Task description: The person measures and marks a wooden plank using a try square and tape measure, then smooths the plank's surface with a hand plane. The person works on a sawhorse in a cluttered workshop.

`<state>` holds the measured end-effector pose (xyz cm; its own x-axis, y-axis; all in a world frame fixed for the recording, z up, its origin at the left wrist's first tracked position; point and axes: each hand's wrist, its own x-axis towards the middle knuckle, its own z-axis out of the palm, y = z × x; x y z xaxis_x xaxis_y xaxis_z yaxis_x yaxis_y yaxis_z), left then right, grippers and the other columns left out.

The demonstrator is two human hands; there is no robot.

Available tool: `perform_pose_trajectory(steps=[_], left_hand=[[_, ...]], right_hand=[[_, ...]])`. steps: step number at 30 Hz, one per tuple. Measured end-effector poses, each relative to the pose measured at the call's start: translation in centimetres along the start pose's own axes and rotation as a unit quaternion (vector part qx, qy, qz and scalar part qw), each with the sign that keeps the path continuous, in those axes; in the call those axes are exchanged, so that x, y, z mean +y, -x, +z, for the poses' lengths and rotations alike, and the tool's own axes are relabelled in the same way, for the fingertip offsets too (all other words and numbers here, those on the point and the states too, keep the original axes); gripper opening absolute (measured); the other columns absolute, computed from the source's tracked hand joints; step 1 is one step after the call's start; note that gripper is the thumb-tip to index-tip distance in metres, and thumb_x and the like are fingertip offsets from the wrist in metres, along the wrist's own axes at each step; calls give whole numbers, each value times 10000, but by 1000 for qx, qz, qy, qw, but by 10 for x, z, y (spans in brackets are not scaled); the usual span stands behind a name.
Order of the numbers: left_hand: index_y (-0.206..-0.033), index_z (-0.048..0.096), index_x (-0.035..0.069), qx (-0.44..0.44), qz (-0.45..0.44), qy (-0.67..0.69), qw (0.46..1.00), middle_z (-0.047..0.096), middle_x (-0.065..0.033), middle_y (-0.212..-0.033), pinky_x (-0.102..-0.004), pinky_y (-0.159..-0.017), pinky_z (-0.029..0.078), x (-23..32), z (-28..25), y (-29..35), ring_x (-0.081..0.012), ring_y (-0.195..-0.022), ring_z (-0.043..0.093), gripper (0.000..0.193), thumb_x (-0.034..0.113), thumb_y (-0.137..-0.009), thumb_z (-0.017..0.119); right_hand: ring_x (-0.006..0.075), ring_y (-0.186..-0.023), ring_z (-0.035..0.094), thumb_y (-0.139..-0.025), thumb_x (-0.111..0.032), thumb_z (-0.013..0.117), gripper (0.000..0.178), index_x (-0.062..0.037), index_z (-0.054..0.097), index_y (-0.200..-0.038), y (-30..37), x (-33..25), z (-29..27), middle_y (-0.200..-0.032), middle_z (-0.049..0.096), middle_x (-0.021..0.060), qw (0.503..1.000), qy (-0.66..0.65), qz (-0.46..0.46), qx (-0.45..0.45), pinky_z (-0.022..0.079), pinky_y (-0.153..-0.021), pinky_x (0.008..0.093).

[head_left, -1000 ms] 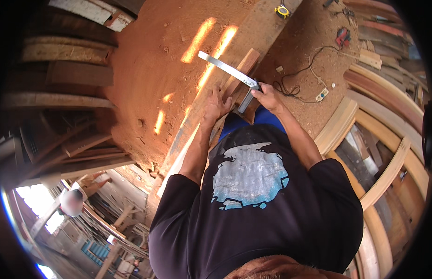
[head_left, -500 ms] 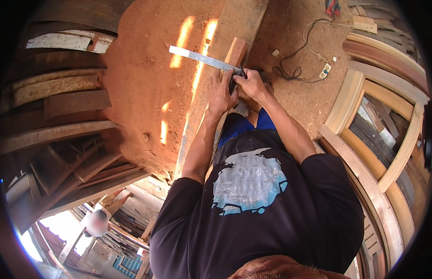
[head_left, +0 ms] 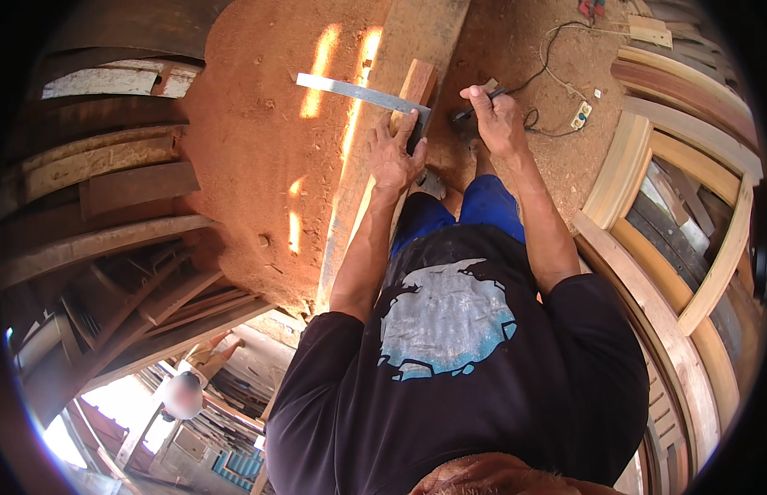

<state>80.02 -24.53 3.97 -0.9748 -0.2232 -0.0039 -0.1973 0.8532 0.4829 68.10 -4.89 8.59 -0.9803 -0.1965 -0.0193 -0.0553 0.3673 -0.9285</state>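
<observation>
The left hand (head_left: 393, 153) lies flat with its fingers spread, pressing the stock of a metal try square (head_left: 363, 93) against a short wooden block (head_left: 416, 82) near the top centre of the frame. The steel blade reaches out to the upper left, over a long plank (head_left: 375, 157) that runs from the top edge down toward the middle. The right hand (head_left: 495, 120), just to the right and apart from the square, is clenched around a dark pencil-like marker (head_left: 474, 111) with its tip pointing left toward the block.

From where I stand, the likely trouble is the square slipping. Only the spread palm holds it, so a push from the marker could turn the blade and leave a crooked line. The block also looks only loosely seated on the plank and might shift underfoot.

Both forearms stretch straight up the frame from the lower centre, elbows a little bent and wrists tipped downward. A power strip (head_left: 579, 115) and its cable (head_left: 548, 58) lie on the dirt floor (head_left: 251, 140) at upper right, near the right hand.
</observation>
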Motion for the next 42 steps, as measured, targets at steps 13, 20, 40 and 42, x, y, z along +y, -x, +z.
perform_pose_trajectory(steps=[13, 20, 40, 42], left_hand=[[-1463, 596, 352, -18, -17, 1, 1000, 500, -207, -1464, -566, -1034, 438, 4, -4, -2, -441, -1236, 521, 644, 347, -847, 782], [-1464, 596, 352, -16, -19, -5, 1000, 499, -203, -1476, -564, -1035, 432, 5, -3, -2, -436, -1242, 522, 650, 352, -841, 782], [-1442, 624, 356, -17, -21, -27, 999, 545, -180, -1437, -513, -1005, 485, 13, -10, -6, -418, -1190, 552, 668, 310, -803, 812], [-1441, 626, 349, -17, -28, -16, 999, 545, -186, -1432, -514, -1007, 484, 13, -10, -5, -419, -1190, 552, 666, 306, -803, 812]], right_hand=[[184, -721, 644, -1090, -473, 531, 526, 2, 748, -1035, 0, -30, -17, -755, 652, 97, 997, -17, 31, -66, 500, -651, 346], [177, -702, 636, -1100, -422, 531, 484, 5, 746, -1024, -3, -22, -12, -746, 643, 91, 997, -37, 16, -70, 497, -640, 336], [122, -756, 618, -1025, -255, 671, 278, -25, 758, -1154, -41, -10, 46, -904, 751, 129, 977, -46, -1, -208, 517, -706, 304], [188, -771, 667, -1022, -244, 650, 271, -21, 759, -1130, -44, -14, 46, -909, 747, 161, 973, -45, -10, -228, 532, -723, 346]])
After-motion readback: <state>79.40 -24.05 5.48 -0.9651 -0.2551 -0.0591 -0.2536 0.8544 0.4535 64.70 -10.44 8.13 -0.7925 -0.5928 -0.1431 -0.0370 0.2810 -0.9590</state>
